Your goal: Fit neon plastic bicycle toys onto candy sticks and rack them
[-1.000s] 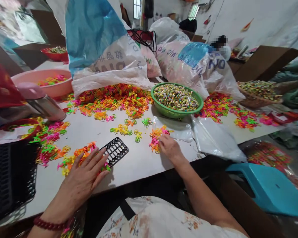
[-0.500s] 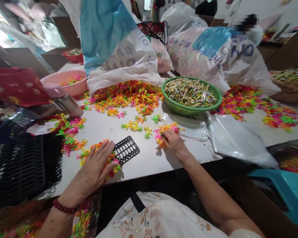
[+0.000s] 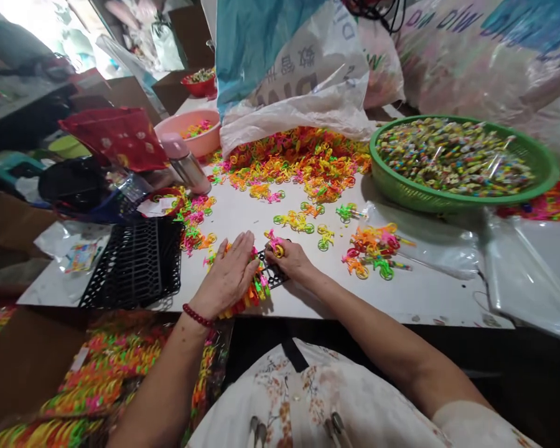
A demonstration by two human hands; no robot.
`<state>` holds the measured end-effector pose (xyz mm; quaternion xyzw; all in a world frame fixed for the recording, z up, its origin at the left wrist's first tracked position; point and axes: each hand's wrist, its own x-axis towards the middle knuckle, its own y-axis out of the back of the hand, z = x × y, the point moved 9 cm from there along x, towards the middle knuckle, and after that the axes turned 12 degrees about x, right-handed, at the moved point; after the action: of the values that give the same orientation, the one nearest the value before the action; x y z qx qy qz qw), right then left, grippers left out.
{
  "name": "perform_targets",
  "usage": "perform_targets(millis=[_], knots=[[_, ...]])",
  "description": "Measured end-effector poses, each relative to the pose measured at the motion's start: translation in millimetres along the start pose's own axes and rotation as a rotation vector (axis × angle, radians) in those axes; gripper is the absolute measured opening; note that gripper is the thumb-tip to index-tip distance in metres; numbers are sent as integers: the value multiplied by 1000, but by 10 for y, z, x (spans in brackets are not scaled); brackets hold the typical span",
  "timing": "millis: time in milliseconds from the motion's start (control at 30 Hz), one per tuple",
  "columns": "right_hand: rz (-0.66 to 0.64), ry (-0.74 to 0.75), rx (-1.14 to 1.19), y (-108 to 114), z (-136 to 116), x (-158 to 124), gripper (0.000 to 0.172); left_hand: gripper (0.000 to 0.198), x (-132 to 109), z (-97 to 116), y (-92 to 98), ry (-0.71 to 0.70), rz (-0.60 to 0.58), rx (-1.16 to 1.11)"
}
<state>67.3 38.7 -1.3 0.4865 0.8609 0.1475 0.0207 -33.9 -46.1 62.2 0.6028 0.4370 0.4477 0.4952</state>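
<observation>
My left hand (image 3: 228, 274) lies flat, fingers stretched out, on a small heap of neon plastic toy bicycles (image 3: 252, 294) at the table's near edge. A small black grid tray (image 3: 273, 277) lies between my hands, partly hidden by them. Over the tray's far end, my right hand (image 3: 293, 260) pinches a pink and yellow toy bicycle (image 3: 275, 244). A second cluster of toy bicycles (image 3: 372, 250) lies to the right on the white table (image 3: 429, 292).
A big pile of toy bicycles (image 3: 298, 163) spills from a blue and white plastic bag (image 3: 289, 68). A green basket of wrapped candies (image 3: 462, 163) stands at right. A black mesh basket (image 3: 135, 261), a steel flask (image 3: 186, 163) and a pink bowl (image 3: 191, 130) stand left. Clear plastic bags (image 3: 518, 274) lie right.
My right hand has left the cluster at right and come left to the black grid tray with a toy bicycle. The left hand stays on its heap. The view swung left and down.
</observation>
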Motion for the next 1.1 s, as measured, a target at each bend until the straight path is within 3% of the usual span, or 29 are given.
perform_targets(millis=[233,400,500,567,633,700,867,933,1000,1100], knots=[[-102,75,-254,-232,13,119,11,59,9,18,9,1,5,27],[-248,140,-440,-389,-61,73,20,57,7,47,9,-13,10,46],[-309,138,-487,-484,-48,91,15,55,3,30,-41,-27,39,61],[-303,158,-454,-433,-63,62,14,56,10,14,-89,-36,55,60],[-218,211,-399,-199,-136,-75,18,58,15,4,-118,-39,68,50],[-81,241,-391,224,-195,-341,25,59,14,3,-115,-37,86,42],[295,14,-797,1638,5,-1187,23,59,-1,8,-88,-37,123,31],[364,-91,-970,2025,135,-1423,26,60,-6,2,-96,-38,127,17],[341,-162,-1070,2192,261,-1538,25,59,-11,-3,-99,-39,136,11],[270,-204,-1079,2169,353,-1564,21,55,-15,20,-95,-67,134,24]])
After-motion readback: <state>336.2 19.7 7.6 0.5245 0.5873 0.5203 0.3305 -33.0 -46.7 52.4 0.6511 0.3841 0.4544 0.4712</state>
